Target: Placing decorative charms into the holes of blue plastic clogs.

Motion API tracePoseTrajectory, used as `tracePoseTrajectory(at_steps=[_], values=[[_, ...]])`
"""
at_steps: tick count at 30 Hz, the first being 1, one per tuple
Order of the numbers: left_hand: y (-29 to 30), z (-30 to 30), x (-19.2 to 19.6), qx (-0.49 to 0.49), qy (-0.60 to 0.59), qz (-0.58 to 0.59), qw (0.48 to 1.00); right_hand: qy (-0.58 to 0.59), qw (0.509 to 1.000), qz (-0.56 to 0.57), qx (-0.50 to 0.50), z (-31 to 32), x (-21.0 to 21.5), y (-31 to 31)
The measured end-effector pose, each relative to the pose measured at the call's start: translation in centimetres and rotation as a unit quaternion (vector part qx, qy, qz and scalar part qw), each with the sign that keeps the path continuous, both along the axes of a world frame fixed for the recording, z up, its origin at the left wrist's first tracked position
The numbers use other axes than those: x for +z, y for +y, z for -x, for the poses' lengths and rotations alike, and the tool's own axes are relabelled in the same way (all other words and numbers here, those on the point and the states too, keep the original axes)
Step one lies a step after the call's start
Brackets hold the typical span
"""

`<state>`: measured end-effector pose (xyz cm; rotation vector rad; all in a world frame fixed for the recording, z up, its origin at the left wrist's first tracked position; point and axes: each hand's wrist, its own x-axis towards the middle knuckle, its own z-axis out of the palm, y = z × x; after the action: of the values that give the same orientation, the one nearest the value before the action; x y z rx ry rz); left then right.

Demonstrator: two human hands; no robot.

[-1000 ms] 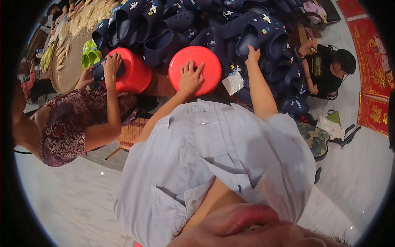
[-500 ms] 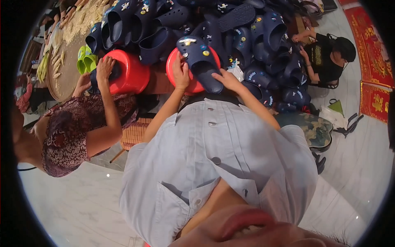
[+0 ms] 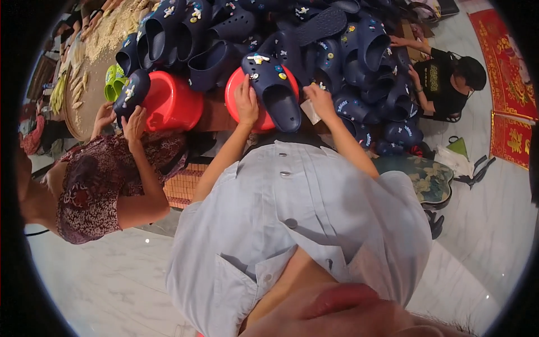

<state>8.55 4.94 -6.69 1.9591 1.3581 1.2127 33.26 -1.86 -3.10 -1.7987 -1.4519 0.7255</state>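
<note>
A navy clog (image 3: 279,101) with small colourful charms on its toe lies on a round red stool or upturned basin (image 3: 233,92), its heel towards me. My left hand (image 3: 246,104) grips the clog's left side. To the right of the clog, my right hand (image 3: 321,103) is closed with fingertips pinched together, just above a small white packet (image 3: 309,112). What sits between those fingertips, if anything, is too small to make out. A big heap of navy clogs (image 3: 216,64), many with charms, spreads beyond both hands.
At left, a co-worker's hands (image 3: 133,124) hold another navy clog (image 3: 133,95) by a second red stool or basin (image 3: 174,104). Lime-green clogs (image 3: 115,81) sit behind. Another person (image 3: 449,78) works at the right. A patterned cushioned seat (image 3: 424,182) stands nearby.
My right hand has left the clog's heel and moved right to the white packet. My left hand keeps hold of the clog. The co-worker has raised the other clog into view.
</note>
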Motion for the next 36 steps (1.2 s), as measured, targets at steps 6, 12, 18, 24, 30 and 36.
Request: tracePoseTrajectory(at_steps=[6,12,18,24,30,36], values=[[0.1,0.0,-0.1,0.016,0.028,-0.005,0.999,-0.311,0.898,-0.200,-0.241,-8.9,1.9,4.0],[-0.3,0.1,0.0,0.002,0.067,-0.003,0.998,-0.191,0.868,0.017,-0.459,-21.7,-1.4,8.1],[2.4,-2.5,1.3,-0.083,0.006,-0.044,0.996,-0.080,0.909,0.090,-0.398,-40.3,-7.8,5.4],[-0.7,1.8,0.1,-0.013,0.012,0.037,0.999,-0.028,0.932,0.011,-0.361,-26.2,-4.2,9.8],[-3.5,5.1,4.1,0.002,-0.034,0.130,0.991,0.145,0.955,-0.145,-0.214,-13.4,2.8,4.1],[-5.5,7.0,7.5,-0.030,-0.260,0.270,0.927,0.044,0.991,-0.123,-0.026,0.3,6.1,2.1]])
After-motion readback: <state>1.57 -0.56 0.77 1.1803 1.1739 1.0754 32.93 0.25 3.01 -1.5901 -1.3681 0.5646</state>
